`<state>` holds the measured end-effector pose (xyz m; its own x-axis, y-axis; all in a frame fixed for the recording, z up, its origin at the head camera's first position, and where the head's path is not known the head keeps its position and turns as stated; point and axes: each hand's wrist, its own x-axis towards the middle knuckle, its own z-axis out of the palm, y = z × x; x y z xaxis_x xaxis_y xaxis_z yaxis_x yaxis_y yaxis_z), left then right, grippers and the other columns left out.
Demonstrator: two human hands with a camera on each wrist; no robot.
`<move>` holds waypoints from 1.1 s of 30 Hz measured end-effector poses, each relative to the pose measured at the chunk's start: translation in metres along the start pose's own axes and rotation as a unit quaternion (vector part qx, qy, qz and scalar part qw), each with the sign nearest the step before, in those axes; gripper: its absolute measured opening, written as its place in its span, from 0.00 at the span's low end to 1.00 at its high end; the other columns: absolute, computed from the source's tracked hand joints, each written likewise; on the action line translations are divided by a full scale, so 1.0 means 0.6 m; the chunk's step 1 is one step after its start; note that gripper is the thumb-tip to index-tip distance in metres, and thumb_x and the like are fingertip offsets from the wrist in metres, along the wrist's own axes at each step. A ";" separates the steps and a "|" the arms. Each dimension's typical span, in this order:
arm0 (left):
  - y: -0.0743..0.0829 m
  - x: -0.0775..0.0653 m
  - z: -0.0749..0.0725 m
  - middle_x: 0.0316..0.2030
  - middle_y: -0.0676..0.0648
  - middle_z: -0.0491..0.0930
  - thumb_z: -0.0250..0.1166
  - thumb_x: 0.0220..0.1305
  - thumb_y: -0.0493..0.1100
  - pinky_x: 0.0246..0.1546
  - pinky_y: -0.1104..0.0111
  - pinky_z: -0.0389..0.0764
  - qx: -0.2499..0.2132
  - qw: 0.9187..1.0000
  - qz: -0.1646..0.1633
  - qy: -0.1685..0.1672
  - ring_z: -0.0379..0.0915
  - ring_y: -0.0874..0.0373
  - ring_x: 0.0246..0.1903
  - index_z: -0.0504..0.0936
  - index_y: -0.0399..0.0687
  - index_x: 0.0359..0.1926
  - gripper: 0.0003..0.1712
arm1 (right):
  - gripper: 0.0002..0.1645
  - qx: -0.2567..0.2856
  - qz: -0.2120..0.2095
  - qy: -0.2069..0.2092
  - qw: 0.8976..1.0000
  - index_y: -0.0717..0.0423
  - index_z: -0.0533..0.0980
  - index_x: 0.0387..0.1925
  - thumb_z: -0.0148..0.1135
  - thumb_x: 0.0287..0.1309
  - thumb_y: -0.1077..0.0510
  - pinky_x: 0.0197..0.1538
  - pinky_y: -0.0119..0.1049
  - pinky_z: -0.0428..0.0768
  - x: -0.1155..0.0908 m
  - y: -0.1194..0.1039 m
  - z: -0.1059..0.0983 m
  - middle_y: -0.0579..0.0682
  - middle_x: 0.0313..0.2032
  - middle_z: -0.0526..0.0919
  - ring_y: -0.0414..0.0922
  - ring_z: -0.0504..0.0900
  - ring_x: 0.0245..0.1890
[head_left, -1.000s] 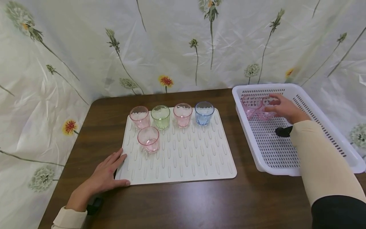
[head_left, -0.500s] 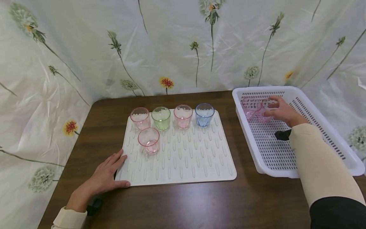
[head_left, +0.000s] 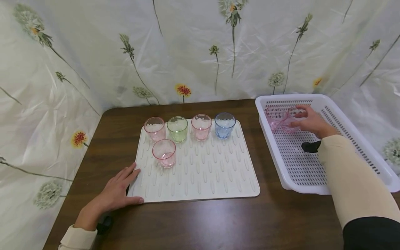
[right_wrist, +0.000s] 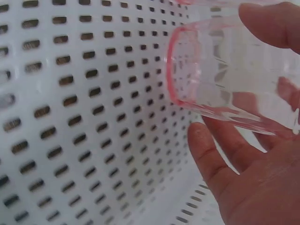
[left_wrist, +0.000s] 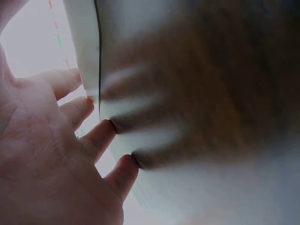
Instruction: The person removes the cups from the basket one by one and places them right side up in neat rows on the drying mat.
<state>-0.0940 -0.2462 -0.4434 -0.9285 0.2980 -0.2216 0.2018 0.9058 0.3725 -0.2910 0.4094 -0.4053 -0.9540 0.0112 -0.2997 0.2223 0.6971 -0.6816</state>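
Note:
Inside the white basket, my right hand (head_left: pixel 309 121) grips a clear pink glass (right_wrist: pixel 201 70). In the right wrist view its thumb lies on one side of the glass and its fingers on the other. A second pink glass (head_left: pixel 275 116) stands close beside the held one, at the basket's left wall. My left hand (head_left: pixel 114 189) rests at the left edge of the white ridged mat (head_left: pixel 215 180), fingers spread and thumb along the front corner. The left wrist view shows those fingertips touching the mat's edge (left_wrist: pixel 86 42).
Along the mat's back stand a pink glass (head_left: pixel 155 129), a green glass (head_left: pixel 177 130), another pink glass (head_left: pixel 201 127) and a blue glass (head_left: pixel 224 125). One more pink glass (head_left: pixel 164 154) stands in front. The basket (head_left: pixel 272 156) is right of the mat on the brown table (head_left: pixel 206 222); a flowered curtain (head_left: pixel 187 52) hangs behind.

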 end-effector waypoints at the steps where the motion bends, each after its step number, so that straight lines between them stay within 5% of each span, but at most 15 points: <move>1: 0.000 0.000 0.000 0.78 0.37 0.48 0.72 0.48 0.69 0.65 0.30 0.57 -0.001 1.000 -0.001 -0.001 0.47 0.31 0.74 0.60 0.44 0.75 0.60 | 0.65 -0.007 -0.001 0.001 1.000 0.53 0.31 0.79 0.66 0.60 0.45 0.64 0.73 0.63 -0.002 -0.001 -0.002 0.75 0.74 0.46 0.74 0.57 0.67; 19: 0.003 0.001 -0.003 0.78 0.37 0.47 0.72 0.49 0.69 0.66 0.30 0.55 -0.004 1.000 -0.004 -0.010 0.46 0.31 0.74 0.59 0.43 0.75 0.60 | 0.65 -0.043 -0.057 0.019 0.997 0.65 0.29 0.76 0.64 0.63 0.43 0.67 0.71 0.59 -0.056 -0.050 -0.074 0.74 0.73 0.51 0.71 0.56 0.69; 33: 0.008 0.000 -0.006 0.78 0.36 0.48 0.72 0.49 0.68 0.65 0.30 0.57 -0.001 1.000 0.000 -0.006 0.47 0.30 0.74 0.60 0.42 0.74 0.60 | 0.56 -0.022 -0.123 0.074 0.989 0.32 0.38 0.78 0.65 0.63 0.44 0.66 0.71 0.62 -0.097 -0.129 -0.091 0.56 0.77 0.56 0.61 0.59 0.72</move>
<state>-0.0942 -0.2433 -0.4384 -0.9249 0.3010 -0.2323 0.2008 0.9055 0.3737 -0.2635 0.3940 -0.2985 -0.9979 -0.0596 -0.0260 -0.0251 0.7219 -0.6915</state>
